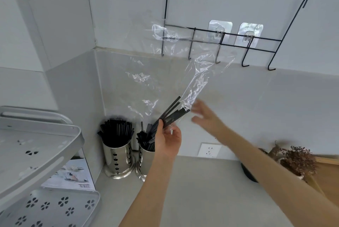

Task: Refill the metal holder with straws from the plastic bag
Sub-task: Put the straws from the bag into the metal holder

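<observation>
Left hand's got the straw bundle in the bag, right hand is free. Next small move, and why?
Probably bring the right hand onto the loose plastic bag and pull it off the straws. The left hand grips the bundle over the right-hand metal holder, but the film still wraps the upper ends.

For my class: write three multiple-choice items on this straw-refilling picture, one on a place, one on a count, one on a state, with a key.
1. Where do the metal holders stand?
A. in the counter's corner
B. on the shelf rack
C. on the wall hooks

2. How many holders show?
A. one
B. two
C. four

3. What is the left hand doing?
A. resting flat
B. gripping black straws and the plastic bag
C. pointing at the socket

Key: 1 A, they sit by the wall corner; 2 B, two side by side; 3 B, fingers closed round the bundle, while the right hand is open.
</observation>
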`<state>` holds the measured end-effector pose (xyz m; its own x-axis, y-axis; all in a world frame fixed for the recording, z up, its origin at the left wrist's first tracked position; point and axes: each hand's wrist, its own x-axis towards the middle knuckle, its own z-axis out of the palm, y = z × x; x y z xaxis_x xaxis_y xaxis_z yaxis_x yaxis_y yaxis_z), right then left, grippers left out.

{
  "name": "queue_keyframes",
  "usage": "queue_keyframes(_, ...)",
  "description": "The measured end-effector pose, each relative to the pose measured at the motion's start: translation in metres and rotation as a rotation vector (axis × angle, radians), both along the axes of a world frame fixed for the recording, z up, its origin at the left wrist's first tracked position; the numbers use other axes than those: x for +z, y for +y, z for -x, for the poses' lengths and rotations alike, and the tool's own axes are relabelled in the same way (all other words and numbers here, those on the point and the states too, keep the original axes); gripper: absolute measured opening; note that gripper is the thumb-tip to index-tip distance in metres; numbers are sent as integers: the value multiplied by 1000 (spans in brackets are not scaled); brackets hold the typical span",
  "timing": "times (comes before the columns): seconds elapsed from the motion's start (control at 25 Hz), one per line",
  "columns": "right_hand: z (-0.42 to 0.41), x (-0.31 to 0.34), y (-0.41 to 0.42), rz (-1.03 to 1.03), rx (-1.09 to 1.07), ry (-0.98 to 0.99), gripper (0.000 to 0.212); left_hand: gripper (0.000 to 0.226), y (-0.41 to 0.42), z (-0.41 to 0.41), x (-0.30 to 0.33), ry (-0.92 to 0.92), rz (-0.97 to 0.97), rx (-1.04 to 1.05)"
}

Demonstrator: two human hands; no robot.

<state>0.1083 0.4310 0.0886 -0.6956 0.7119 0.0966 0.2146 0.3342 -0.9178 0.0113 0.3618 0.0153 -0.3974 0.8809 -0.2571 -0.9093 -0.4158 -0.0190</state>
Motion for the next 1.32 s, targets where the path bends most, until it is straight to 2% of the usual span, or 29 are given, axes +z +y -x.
queue_keyframes(0.04,4,-11,-11,46,105,-67,57,23,0,0,-1,39,17,-1)
queue_keyframes(0.08,9,-17,-19,83,143,-50,47,24,-1,-2,-1,81,33,-2)
queue_keyframes(0.16,23,-16,-30,179,45,133,27,24,-2,-4,-2,128,32,-15)
queue_keyframes(0.24,36,-13,-32,266,-113,267,18,25,-5,-4,-2,146,23,-58)
queue_keyframes(0.32,44,-14,-30,247,-174,288,15,32,-11,0,-4,202,59,-129)
queue_keyframes(0.44,50,-14,-26,239,-194,304,13,56,-36,9,-9,367,174,-277)
queue_keyframes(0.52,52,-11,-23,253,-206,322,14,45,-54,22,-15,589,338,-339)
queue_keyframes(0.6,55,-9,-19,273,-211,320,16,34,-71,39,-18,859,595,-332)
queue_keyframes(0.68,57,-8,-15,278,-208,306,15,26,-78,55,-22,1010,822,-221)
queue_keyframes(0.76,57,-4,-16,291,-197,299,13,24,-80,67,-26,1158,954,-54)
queue_keyframes(0.88,56,-4,-15,301,-181,282,10,24,-73,77,-26,1378,919,127)
queue_keyframes(0.96,55,-5,-13,312,-164,274,11,25,-68,79,-23,1471,871,167)
queue_keyframes(1.08,52,-5,-8,355,-134,276,20,24,-63,76,-19,1538,733,191)
queue_keyframes(1.2,52,-4,-6,373,-98,270,11,19,-53,75,-18,1573,669,179)
queue_keyframes(1.32,53,-2,-4,373,-88,260,6,30,-40,80,-17,1665,664,155)
